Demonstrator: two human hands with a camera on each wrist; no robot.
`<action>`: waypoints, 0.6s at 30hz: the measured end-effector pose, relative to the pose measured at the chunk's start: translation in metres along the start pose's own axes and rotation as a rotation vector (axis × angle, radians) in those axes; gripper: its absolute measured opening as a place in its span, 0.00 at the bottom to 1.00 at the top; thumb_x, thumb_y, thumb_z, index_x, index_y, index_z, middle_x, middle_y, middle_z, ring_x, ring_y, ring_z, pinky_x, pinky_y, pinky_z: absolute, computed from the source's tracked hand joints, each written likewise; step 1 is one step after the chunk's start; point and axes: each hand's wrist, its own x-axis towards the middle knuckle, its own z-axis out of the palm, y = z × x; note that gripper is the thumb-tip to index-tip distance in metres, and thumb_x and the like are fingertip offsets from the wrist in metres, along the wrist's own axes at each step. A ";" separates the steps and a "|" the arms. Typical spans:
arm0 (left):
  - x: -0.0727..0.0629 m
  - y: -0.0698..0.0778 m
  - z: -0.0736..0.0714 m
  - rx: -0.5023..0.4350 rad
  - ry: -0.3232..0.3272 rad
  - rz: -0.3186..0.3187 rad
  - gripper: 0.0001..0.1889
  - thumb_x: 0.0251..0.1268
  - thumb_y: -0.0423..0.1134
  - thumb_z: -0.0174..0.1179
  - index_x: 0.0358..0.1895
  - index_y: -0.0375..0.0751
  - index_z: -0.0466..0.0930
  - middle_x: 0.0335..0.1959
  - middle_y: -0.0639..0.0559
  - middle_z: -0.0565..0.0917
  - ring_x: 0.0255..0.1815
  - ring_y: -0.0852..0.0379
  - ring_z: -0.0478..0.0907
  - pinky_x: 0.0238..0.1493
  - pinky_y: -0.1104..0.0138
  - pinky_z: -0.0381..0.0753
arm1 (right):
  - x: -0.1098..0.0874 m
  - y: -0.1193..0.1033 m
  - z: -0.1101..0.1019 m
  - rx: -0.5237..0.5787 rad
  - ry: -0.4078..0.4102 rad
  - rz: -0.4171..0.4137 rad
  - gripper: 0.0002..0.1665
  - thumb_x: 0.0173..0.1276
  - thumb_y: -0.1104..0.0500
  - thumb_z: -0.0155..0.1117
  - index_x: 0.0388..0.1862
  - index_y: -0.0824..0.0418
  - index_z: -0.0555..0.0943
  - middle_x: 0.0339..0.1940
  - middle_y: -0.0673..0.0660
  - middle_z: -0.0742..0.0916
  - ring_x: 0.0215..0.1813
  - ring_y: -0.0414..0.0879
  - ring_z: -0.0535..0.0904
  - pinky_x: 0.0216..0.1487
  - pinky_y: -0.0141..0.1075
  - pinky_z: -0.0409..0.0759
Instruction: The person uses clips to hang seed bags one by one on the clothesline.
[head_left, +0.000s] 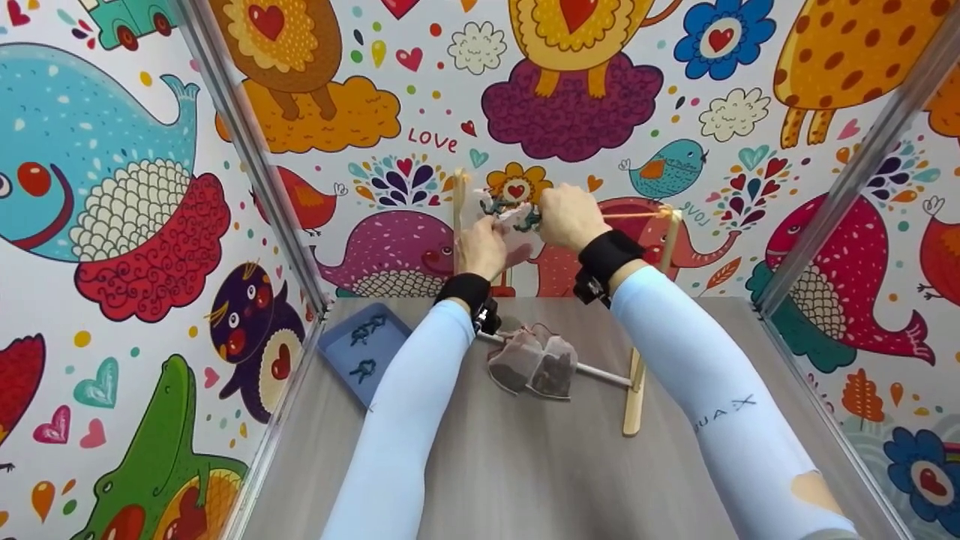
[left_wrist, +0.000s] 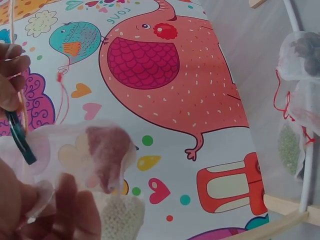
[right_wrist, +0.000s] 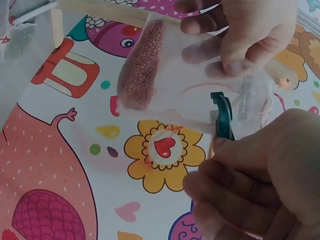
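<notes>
Between the thumb and fingers of my left hand (head_left: pixel 484 251) is the upper part of a white mesh drawstring bag (right_wrist: pixel 172 85) with small reddish-brown grains at its bottom. My right hand (head_left: pixel 570 217) pinches a dark green clothes peg (right_wrist: pixel 223 117) at that bag's upper edge, by the string; the right wrist view shows the peg's far end in front of the mesh. Another green peg (head_left: pixel 491 202) sits on the line to the left. Behind the reddish bag, the left wrist view shows a second bag (left_wrist: pixel 122 217) of whitish grains.
A peach string (head_left: pixel 634 215) runs to the right wooden post (head_left: pixel 671 244); a left post (head_left: pixel 459 202) stands opposite. Low between them is a white rod (head_left: pixel 604 373), with several filled mesh bags (head_left: pixel 551 375) by it. Left is a blue tray (head_left: pixel 349 326) holding several green pegs.
</notes>
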 end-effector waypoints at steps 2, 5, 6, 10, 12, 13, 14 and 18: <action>-0.001 0.000 0.000 0.008 -0.009 -0.005 0.12 0.87 0.41 0.59 0.53 0.49 0.93 0.53 0.47 0.97 0.61 0.39 0.92 0.69 0.46 0.86 | -0.001 0.000 0.001 -0.016 -0.005 -0.004 0.08 0.68 0.59 0.74 0.35 0.63 0.86 0.34 0.63 0.90 0.43 0.65 0.91 0.47 0.61 0.94; -0.004 0.001 -0.001 0.006 -0.014 -0.005 0.12 0.87 0.42 0.59 0.55 0.48 0.93 0.54 0.45 0.97 0.60 0.38 0.93 0.67 0.44 0.86 | -0.005 0.000 0.003 -0.027 0.004 -0.002 0.16 0.69 0.51 0.78 0.38 0.64 0.87 0.39 0.65 0.92 0.46 0.66 0.92 0.49 0.62 0.93; -0.005 0.001 -0.002 0.014 -0.014 0.005 0.12 0.87 0.42 0.59 0.55 0.47 0.92 0.52 0.43 0.97 0.58 0.37 0.93 0.66 0.44 0.86 | -0.006 0.001 0.005 -0.027 0.013 -0.002 0.18 0.70 0.48 0.78 0.39 0.64 0.87 0.41 0.66 0.92 0.47 0.67 0.91 0.50 0.63 0.93; -0.017 0.002 -0.010 0.051 -0.002 0.071 0.12 0.88 0.43 0.59 0.47 0.42 0.90 0.44 0.39 0.96 0.52 0.36 0.94 0.59 0.44 0.87 | -0.017 0.004 0.014 0.002 0.104 -0.001 0.19 0.72 0.48 0.76 0.43 0.65 0.88 0.40 0.67 0.93 0.46 0.69 0.92 0.47 0.65 0.92; -0.025 0.005 -0.017 0.068 -0.001 0.095 0.13 0.87 0.43 0.60 0.44 0.40 0.89 0.42 0.38 0.96 0.52 0.36 0.94 0.59 0.44 0.86 | -0.024 0.006 0.020 0.030 0.178 -0.007 0.19 0.73 0.49 0.75 0.48 0.65 0.89 0.39 0.67 0.93 0.45 0.69 0.92 0.46 0.64 0.93; -0.030 0.006 -0.022 0.069 -0.002 0.100 0.13 0.87 0.42 0.61 0.44 0.39 0.89 0.42 0.38 0.96 0.53 0.36 0.94 0.60 0.44 0.87 | -0.028 0.006 0.023 0.043 0.218 -0.015 0.20 0.74 0.49 0.75 0.50 0.65 0.89 0.38 0.66 0.93 0.43 0.69 0.92 0.44 0.62 0.93; -0.033 0.007 -0.026 0.065 -0.012 0.098 0.12 0.86 0.42 0.61 0.44 0.38 0.89 0.44 0.38 0.96 0.54 0.36 0.93 0.61 0.44 0.87 | -0.032 0.007 0.027 0.054 0.254 -0.024 0.20 0.75 0.49 0.75 0.51 0.66 0.89 0.38 0.66 0.94 0.41 0.68 0.92 0.43 0.61 0.93; -0.043 -0.001 -0.045 0.062 -0.053 0.069 0.11 0.85 0.41 0.63 0.52 0.39 0.91 0.49 0.41 0.96 0.56 0.39 0.93 0.63 0.47 0.88 | -0.052 0.010 0.040 0.074 0.345 -0.057 0.20 0.76 0.48 0.76 0.47 0.65 0.90 0.33 0.63 0.93 0.33 0.64 0.90 0.36 0.55 0.90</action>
